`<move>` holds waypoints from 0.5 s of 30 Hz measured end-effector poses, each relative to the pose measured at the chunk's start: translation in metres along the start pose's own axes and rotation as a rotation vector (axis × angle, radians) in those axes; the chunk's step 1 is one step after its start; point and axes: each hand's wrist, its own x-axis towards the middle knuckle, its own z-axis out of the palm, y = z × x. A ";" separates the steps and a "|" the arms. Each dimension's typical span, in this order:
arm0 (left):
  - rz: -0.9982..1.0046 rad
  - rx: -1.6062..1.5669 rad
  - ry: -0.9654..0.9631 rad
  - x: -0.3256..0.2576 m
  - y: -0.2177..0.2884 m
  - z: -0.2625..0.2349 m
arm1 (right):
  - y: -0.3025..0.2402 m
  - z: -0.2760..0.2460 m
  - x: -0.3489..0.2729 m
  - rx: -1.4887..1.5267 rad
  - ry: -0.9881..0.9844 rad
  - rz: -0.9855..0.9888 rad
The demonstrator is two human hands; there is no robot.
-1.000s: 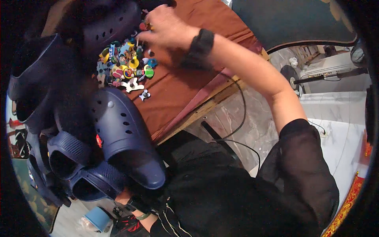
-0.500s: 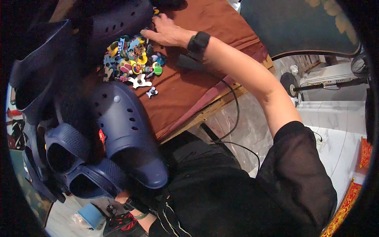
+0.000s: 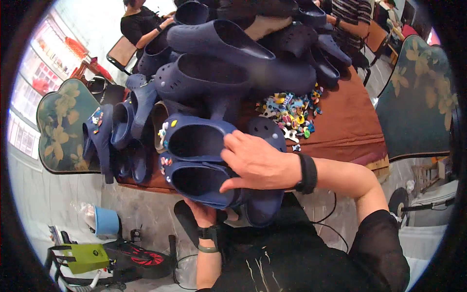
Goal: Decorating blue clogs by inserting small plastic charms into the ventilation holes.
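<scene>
A pair of navy foam clogs lies side by side in front of me, an upper clog and a lower clog. Colourful shoe charms dot their toe ends. From underneath, my left hand grips the lower clog, its fingers mostly hidden. My right hand is closed over the heel ends of the pair, thumb on the lower one. Partly behind that hand, another navy clog lies with its heel toward me. Beyond it, a heap of mixed charms sits on the brown-covered table.
Many navy clogs are piled across the table ahead. More clogs hang over its left edge. Floral-backed chairs stand at both sides. Two people work opposite. A blue bin and green bag are at lower left.
My right hand has come from the charm heap back to the pair of clogs. The view has swung up and left, bringing the pile and the people into sight.
</scene>
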 end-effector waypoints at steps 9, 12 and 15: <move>-0.021 -0.148 0.030 0.003 -0.004 -0.002 | -0.016 0.070 0.075 -0.437 -0.384 -0.080; -0.053 -0.202 -0.067 0.001 0.002 0.005 | 0.012 0.084 0.085 -0.132 -0.376 0.065; 0.146 0.045 0.026 -0.009 0.008 0.011 | 0.004 0.114 0.084 -0.098 -0.129 -0.178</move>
